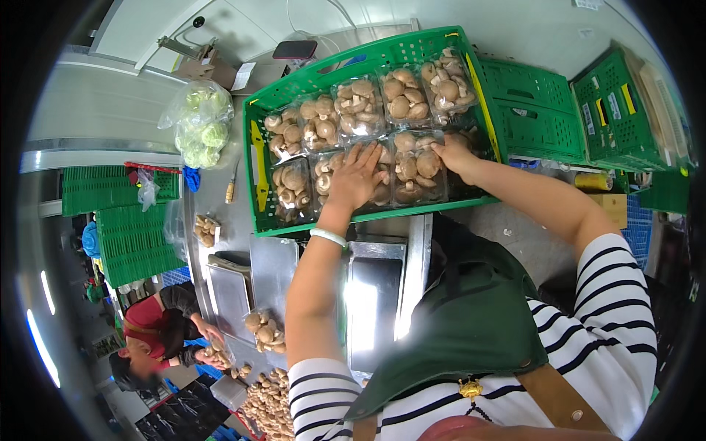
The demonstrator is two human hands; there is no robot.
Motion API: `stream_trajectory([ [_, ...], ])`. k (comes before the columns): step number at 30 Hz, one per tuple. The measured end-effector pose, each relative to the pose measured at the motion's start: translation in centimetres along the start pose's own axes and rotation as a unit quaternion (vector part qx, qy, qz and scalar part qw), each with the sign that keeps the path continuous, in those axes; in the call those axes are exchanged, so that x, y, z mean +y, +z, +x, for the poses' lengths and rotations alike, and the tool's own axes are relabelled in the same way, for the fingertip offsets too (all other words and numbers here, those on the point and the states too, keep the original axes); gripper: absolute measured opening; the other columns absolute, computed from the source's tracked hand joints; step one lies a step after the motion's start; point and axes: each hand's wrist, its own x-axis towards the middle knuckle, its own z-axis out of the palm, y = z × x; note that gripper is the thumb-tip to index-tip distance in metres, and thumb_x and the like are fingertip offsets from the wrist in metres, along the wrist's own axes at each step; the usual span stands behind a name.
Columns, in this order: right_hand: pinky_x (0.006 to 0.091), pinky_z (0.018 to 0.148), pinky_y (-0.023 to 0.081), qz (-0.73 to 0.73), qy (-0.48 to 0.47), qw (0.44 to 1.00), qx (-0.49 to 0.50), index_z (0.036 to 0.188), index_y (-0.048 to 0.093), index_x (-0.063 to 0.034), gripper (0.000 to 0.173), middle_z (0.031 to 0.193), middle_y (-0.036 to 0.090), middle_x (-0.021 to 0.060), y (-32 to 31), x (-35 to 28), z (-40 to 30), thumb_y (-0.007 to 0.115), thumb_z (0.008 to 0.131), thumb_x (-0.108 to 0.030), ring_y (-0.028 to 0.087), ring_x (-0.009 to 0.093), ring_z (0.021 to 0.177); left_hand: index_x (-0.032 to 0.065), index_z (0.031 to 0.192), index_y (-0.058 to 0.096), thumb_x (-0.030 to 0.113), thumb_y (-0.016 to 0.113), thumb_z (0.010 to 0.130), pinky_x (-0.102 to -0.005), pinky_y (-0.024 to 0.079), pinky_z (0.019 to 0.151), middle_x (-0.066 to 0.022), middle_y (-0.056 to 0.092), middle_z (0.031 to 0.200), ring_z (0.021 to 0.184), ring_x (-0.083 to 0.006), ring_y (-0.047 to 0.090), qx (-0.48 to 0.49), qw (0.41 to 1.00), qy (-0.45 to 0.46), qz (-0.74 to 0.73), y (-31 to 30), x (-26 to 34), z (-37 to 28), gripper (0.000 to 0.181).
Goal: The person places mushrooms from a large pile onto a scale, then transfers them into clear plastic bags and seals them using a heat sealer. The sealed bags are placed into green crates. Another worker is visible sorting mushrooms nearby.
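A green plastic crate (364, 216) stands before me, holding two rows of clear plastic punnets of brown-capped mushrooms. My left hand (358, 173), with a pale bangle at its wrist, lies palm down with fingers apart on a front-row punnet (381, 193). To its right is another mushroom punnet (416, 165). My right hand (459, 157) grips this one at its right edge, thumb on top; the other fingertips are partly hidden. Right of that hand, the crate's front corner is dark. Behind the hands runs the back row, including a punnet (405, 95).
Steel scales or trays (378, 297) sit below the crate. Left are a wooden-handled knife (231, 184), bagged green vegetables (204, 129) and a loose mushroom heap (270, 402). A co-worker (160, 325) handles a mushroom pack (218, 353). Green crates (529, 105) stand right.
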Motion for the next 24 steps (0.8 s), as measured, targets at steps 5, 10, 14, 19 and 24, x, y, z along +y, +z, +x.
stream_trajectory([
  [5, 0.0508, 0.119, 0.028, -0.416, -0.308, 0.855, 0.024, 0.154, 0.03, -0.0024, 0.092, 0.158, 0.032, 0.0242, -1.6, -3.8, -4.9, 0.075, 0.086, -0.045, 0.032, 0.04, 0.146, 0.0164, 0.153, 0.042, 0.047, 0.054, 0.099, -0.0554, 0.023, 0.121, -0.0029, 0.036, 0.163, 0.152, -0.0283, 0.026, 0.016, 0.996, -0.041, -0.074, 1.0, -0.6, -1.8, 0.063],
  [10, 0.0579, 0.117, 0.027, -0.562, -0.197, 0.792, -0.133, 0.157, 0.019, -0.0074, 0.104, 0.161, 0.022, 0.0267, 0.5, -4.1, -4.5, 0.08, 0.082, -0.045, 0.028, 0.048, 0.146, 0.0049, 0.145, 0.05, 0.035, 0.064, 0.096, -0.0475, 0.034, 0.117, -0.0194, 0.045, 0.154, 0.141, -0.0381, 0.042, 0.251, 0.892, -0.079, -0.367, -1.8, 0.6, -5.5, 0.059],
  [14, 0.0569, 0.117, 0.028, -0.578, -0.219, 0.776, -0.124, 0.159, 0.019, -0.0058, 0.1, 0.163, 0.021, 0.0287, -0.5, -1.6, -2.6, 0.077, 0.085, -0.039, 0.028, 0.048, 0.146, 0.007, 0.141, 0.054, 0.02, 0.066, 0.097, -0.0419, 0.041, 0.112, -0.0177, 0.053, 0.147, 0.136, -0.036, 0.049, 0.398, 0.848, -0.119, -0.329, -5.4, 3.0, -18.4, 0.047],
  [19, 0.0481, 0.119, 0.029, -0.294, -0.365, 0.883, 0.021, 0.149, 0.043, -0.0011, 0.058, 0.157, 0.037, 0.0211, 4.3, -4.9, -9.6, 0.063, 0.096, -0.016, 0.035, 0.04, 0.145, 0.0064, 0.127, 0.068, 0.014, 0.065, 0.098, -0.0384, 0.048, 0.104, -0.0143, 0.067, 0.131, 0.121, -0.0278, 0.063, 0.569, 0.644, -0.447, -0.248, 2.3, 1.4, -41.3, 0.031],
  [24, 0.0475, 0.116, 0.034, -0.254, -0.603, 0.725, -0.216, 0.136, 0.055, -0.0046, 0.052, 0.152, 0.043, 0.0163, 19.5, -10.0, -19.3, 0.069, 0.087, -0.012, 0.039, 0.036, 0.142, 0.0024, 0.133, 0.061, 0.03, 0.063, 0.099, -0.0485, 0.037, 0.111, -0.021, 0.059, 0.137, 0.13, -0.0378, 0.05, 0.55, 0.549, -0.621, -0.097, 4.6, -1.6, -50.0, 0.044],
])
